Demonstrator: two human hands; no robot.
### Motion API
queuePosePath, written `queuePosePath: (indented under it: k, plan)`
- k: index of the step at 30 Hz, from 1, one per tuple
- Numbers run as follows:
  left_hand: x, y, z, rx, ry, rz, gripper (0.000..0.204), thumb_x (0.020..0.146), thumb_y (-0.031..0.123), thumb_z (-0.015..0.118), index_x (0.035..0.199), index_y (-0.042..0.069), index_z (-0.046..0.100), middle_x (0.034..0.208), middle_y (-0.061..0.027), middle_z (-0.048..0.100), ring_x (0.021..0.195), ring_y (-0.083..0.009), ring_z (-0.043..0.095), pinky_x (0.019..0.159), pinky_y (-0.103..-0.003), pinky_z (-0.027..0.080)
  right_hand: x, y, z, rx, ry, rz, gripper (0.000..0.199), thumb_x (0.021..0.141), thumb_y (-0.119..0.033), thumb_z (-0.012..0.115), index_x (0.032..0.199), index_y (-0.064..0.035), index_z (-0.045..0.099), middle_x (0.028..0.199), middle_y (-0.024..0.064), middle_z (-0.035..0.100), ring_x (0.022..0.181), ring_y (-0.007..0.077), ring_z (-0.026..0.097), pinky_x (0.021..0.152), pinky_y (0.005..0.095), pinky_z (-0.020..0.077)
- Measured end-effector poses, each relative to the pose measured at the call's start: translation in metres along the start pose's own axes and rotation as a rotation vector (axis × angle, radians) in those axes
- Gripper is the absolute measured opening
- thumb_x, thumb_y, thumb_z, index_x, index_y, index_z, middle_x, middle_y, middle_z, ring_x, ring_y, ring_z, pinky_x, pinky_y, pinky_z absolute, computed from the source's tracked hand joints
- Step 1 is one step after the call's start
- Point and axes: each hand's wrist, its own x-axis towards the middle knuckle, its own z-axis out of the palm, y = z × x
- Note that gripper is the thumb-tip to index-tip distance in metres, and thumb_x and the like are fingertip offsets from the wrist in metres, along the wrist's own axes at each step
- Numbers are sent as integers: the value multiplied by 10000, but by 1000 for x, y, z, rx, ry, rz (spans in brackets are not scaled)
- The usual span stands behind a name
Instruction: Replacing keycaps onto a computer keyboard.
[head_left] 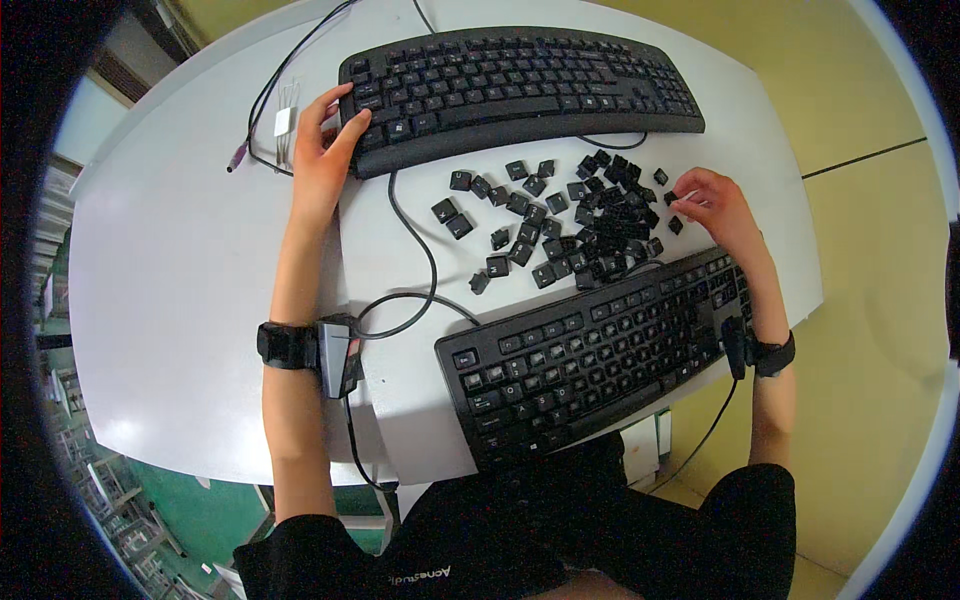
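Left hand (322, 165) holds the far keyboard (500, 95). Right hand (718, 208), pinched narrow, may hold something; it's hard to tell. Loose keys (615, 215) lie beside it, behind the near keyboard (590, 360); one bump could knock some off the tabletop (190, 260).

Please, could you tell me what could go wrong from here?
The loose keycaps lie crowded close to the right hand, so a careless brush might scatter some. The lower keyboard sits near the front edge of the table; a bump could perhaps push it over. The cable loop passes beside the left wrist device and might catch.
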Motion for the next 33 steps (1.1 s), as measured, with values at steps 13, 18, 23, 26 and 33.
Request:
queuePosePath:
  k: [13, 18, 23, 26, 33]
  plan:
    - [-1, 3, 1, 5, -4, -4, 386, 802, 181, 681, 1164, 105, 571, 1154, -128, 513, 1054, -179, 470, 800, -260, 416, 1, 3, 2, -85, -50, -34, 174, 720, -33, 699, 834, -47, 568, 705, 33, 558, 647, 97, 543, 596, 242, 456]
    - [2, -2, 0, 58, 9, 27, 395, 803, 182, 680, 1173, 111, 564, 1158, -131, 507, 1037, -178, 484, 799, -263, 422, 0, 8, 4, 46, -59, -31, 115, 769, -38, 678, 839, -23, 588, 716, 13, 580, 627, 79, 539, 577, 231, 450]
    - [1, -1, -2, 31, 7, -17, 406, 804, 194, 677, 1186, 123, 556, 1176, -157, 485, 922, -174, 542, 779, -261, 446, 4, 5, 1, 117, -84, 49, 119, 781, -95, 684, 815, -13, 605, 673, 25, 602, 606, 102, 573, 570, 245, 467]
    - [-1, 5, 1, 41, 3, -12, 410, 807, 196, 674, 1191, 124, 552, 1180, -168, 479, 873, -172, 560, 766, -263, 457, 2, 1, 0, 11, -49, 86, 123, 783, -107, 682, 830, -17, 613, 705, 36, 615, 611, 106, 578, 565, 254, 472]
    - [0, 6, 1, 43, -1, -9, 416, 807, 190, 676, 1194, 108, 549, 1184, -171, 476, 873, -181, 562, 759, -264, 461, 0, -18, 8, -184, 71, -210, 135, 752, -110, 686, 859, -69, 614, 806, 51, 610, 689, 166, 573, 639, 287, 463]
